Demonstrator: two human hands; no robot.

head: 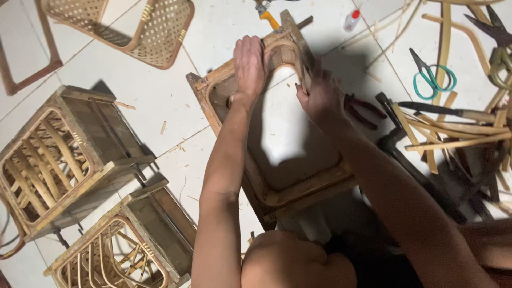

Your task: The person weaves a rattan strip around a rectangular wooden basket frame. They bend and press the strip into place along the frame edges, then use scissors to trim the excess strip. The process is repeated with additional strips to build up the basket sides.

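The left hand [249, 64] lies palm down over the far corner of the frame [298, 184], fingers curled onto the bent cane [285, 50] that lines that corner; it grips the top rail there. The right hand [320, 96] is closed around the frame's right rail just beside the same corner, fingers wrapped over the edge. The frame is an open rectangular wooden form with rounded inner corners, resting on the tiled floor [160, 101] between the person's knees, its near end close to the body. Just right of the right hand lie pliers [365, 109] with dark red handles, then a knife [448, 111] and a heap of cane strips [453, 133]. Green-handled scissors [432, 77] lie farther out, and a small bottle [351, 20] stands beyond the frame. To the left, well apart, two cane-filled wooden boxes [64, 160] sit on the floor, with a woven tray [144, 29] above them.
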